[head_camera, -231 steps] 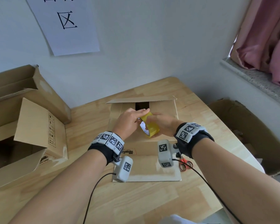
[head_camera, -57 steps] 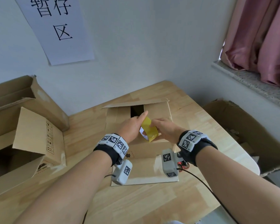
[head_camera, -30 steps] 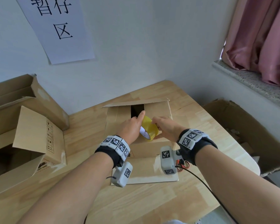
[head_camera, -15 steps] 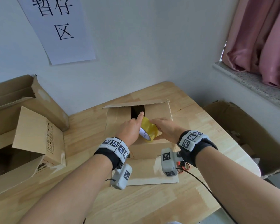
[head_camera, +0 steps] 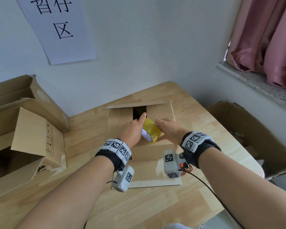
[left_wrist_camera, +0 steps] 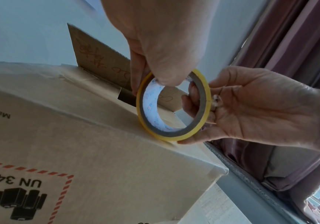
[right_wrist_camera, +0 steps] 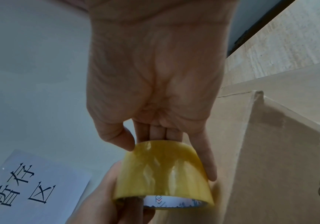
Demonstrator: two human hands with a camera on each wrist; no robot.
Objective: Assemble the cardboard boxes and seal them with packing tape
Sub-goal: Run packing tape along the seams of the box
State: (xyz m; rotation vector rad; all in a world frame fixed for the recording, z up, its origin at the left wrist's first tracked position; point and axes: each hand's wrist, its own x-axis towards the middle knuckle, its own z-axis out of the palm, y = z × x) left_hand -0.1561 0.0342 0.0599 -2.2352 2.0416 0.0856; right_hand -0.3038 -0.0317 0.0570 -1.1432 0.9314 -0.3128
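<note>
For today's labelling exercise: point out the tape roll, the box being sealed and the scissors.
tape roll (head_camera: 153,132): head view, on its yellow outer band.
box (head_camera: 161,113): head view, on its right top flap.
scissors (head_camera: 185,167): head view, on the red handles by the right wrist.

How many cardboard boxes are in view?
4: the box being taped mid-table, an open box at left, another behind it, and one on the floor at right.
</note>
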